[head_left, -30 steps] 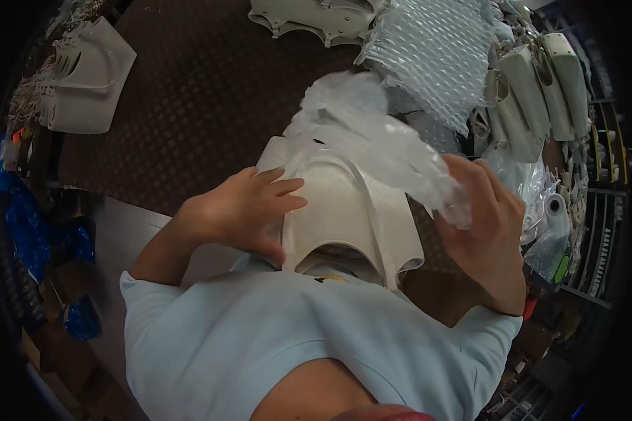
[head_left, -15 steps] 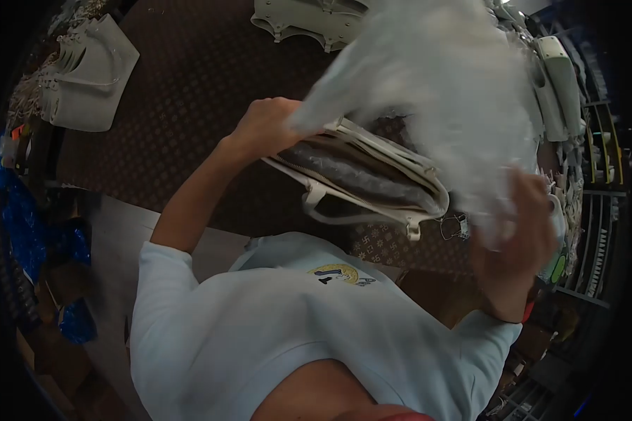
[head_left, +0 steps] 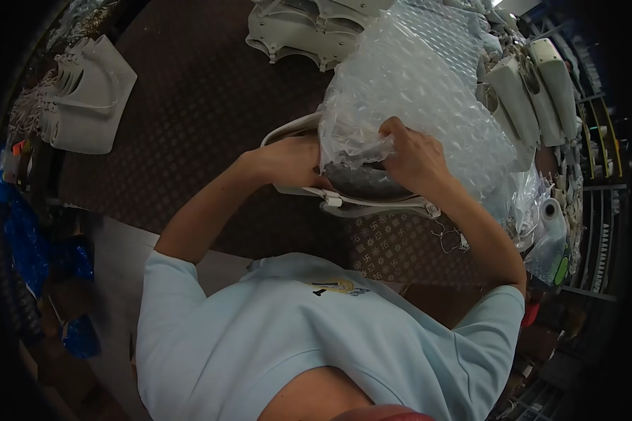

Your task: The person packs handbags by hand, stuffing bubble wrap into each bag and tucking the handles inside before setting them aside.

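A cream handbag [head_left: 383, 204] stands open-topped on the dark patterned table, its handle toward my body. A large clear bubble-wrap sheet [head_left: 421, 91] lies over its far side, with its near end bunched at the opening. My left hand [head_left: 295, 163] is at the bag's left end, its fingers hidden inside the opening. My right hand [head_left: 416, 156] is closed on the bunched bubble wrap above the opening. The bag's dark inside shows between my hands.
More cream bags lie at the far edge [head_left: 302, 31], at the left [head_left: 88, 105] and at the right [head_left: 516, 95]. A patterned dark cloth covers the table [head_left: 189, 91]. At the right are a clear plastic roll [head_left: 549, 224] and shelving; blue plastic [head_left: 31, 238] is at the left.
The bag went from lying flat to standing with its opening up. The bubble wrap came down from the air onto the bag, and my right hand moved left to the opening. My left hand went into the bag.
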A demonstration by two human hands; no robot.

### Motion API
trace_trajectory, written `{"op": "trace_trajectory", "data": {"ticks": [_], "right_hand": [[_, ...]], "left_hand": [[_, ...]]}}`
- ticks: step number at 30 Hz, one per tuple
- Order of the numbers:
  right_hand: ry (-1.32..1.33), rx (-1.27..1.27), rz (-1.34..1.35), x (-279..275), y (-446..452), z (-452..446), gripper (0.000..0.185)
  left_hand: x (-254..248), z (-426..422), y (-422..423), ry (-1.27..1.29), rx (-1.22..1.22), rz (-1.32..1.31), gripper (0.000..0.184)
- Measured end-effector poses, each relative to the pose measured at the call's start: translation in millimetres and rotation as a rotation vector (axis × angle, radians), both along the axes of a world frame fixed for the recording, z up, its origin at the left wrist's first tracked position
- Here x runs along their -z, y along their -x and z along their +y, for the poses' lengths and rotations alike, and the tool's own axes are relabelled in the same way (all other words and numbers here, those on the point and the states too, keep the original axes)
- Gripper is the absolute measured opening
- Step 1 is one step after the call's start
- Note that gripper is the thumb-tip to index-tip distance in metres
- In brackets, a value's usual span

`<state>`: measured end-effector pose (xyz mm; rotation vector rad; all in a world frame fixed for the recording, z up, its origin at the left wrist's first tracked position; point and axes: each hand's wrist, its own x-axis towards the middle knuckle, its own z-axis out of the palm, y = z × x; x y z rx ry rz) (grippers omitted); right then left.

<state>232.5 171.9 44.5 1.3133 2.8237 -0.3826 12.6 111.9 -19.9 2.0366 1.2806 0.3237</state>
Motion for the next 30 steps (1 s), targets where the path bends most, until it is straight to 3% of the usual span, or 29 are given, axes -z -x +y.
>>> {"op": "trace_trajectory", "data": {"ticks": [2, 6, 9, 12, 14, 17, 21, 23, 24, 26, 30], "right_hand": [[0.010, -0.003, -0.034, 1.0, 1.1, 2.6, 0.039], [0.020, 0.003, -0.029, -2.7, 2.9, 7.4, 0.042], [0.010, -0.010, -0.032, -0.2, 2.3, 14.2, 0.041], [-0.011, -0.025, -0.051, 2.2, 5.6, 19.8, 0.041], [-0.007, -0.029, -0.069, 4.5, 7.8, 22.6, 0.041], [-0.041, -0.077, -0.044, 6.0, 8.2, 25.6, 0.041], [-0.028, -0.072, -0.051, 2.3, 9.8, 26.9, 0.040], [-0.011, -0.063, -0.052, 2.9, 9.0, 26.1, 0.040], [-0.025, -0.071, -0.042, 3.3, 9.8, 26.6, 0.040], [-0.038, -0.082, -0.030, 2.6, 11.6, 25.3, 0.040], [-0.034, -0.178, -0.017, 8.4, 7.7, 18.1, 0.038]], "left_hand": [[3.1, 10.7, -4.0, 0.031, 0.101, -0.234, 0.071], [30.9, 36.2, -17.4, -0.032, 0.222, -0.288, 0.078], [32.1, 37.9, -30.8, -0.078, 0.185, -0.245, 0.076], [24.8, 27.5, -33.1, 0.050, 0.207, -0.155, 0.077], [18.4, 18.5, -36.2, -0.185, 0.122, 0.022, 0.075], [23.7, 16.8, -38.3, -0.342, 0.072, 0.035, 0.073], [13.5, 18.3, -37.1, -0.110, 0.040, 0.046, 0.072], [23.3, 20.9, -38.2, -0.149, 0.073, -0.378, 0.073], [24.7, 24.3, -37.1, -0.149, 0.073, -0.377, 0.073], [8.8, 28.5, -37.3, 0.228, 0.165, -0.030, 0.074], [12.9, 30.9, -46.7, 0.190, 0.207, 0.226, 0.075]]}}
